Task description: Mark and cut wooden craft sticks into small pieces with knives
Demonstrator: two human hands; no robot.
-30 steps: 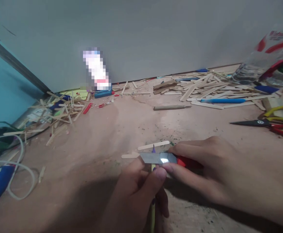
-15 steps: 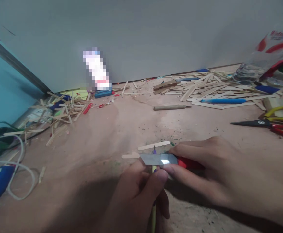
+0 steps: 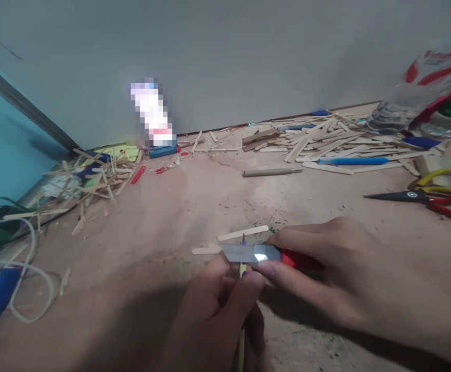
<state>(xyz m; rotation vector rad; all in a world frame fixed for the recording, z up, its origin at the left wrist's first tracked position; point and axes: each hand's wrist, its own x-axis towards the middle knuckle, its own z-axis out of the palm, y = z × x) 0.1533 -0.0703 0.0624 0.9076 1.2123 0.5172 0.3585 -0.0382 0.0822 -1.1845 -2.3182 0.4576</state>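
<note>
Between the thumb and fingers of my left hand (image 3: 215,307) stands a slim yellow pencil (image 3: 242,341) with purple marks, its dark sharpened tip pointing away from me. My right hand (image 3: 333,268) is closed around the red handle of a knife (image 3: 238,253). The flat, angled blade lies across the pencil just below its tip, pointing left. My right thumb is close to my left thumb. Just beyond the blade a pale craft stick (image 3: 244,233) lies on the table, and another craft stick (image 3: 205,251) shows partly at the blade's left end.
Small dark shavings dot the pinkish table (image 3: 194,196). Behind lie a wooden-handled pointed tool (image 3: 269,172), a blue pen (image 3: 353,161) and a craft stick heap (image 3: 333,139). Scissors (image 3: 415,195) are at right. A blurred phone (image 3: 153,113) leans on the wall; a white cable (image 3: 35,310) loops left.
The whole view has shifted very slightly. Both hands, the knife and the pencil keep almost the same position relative to each other.
</note>
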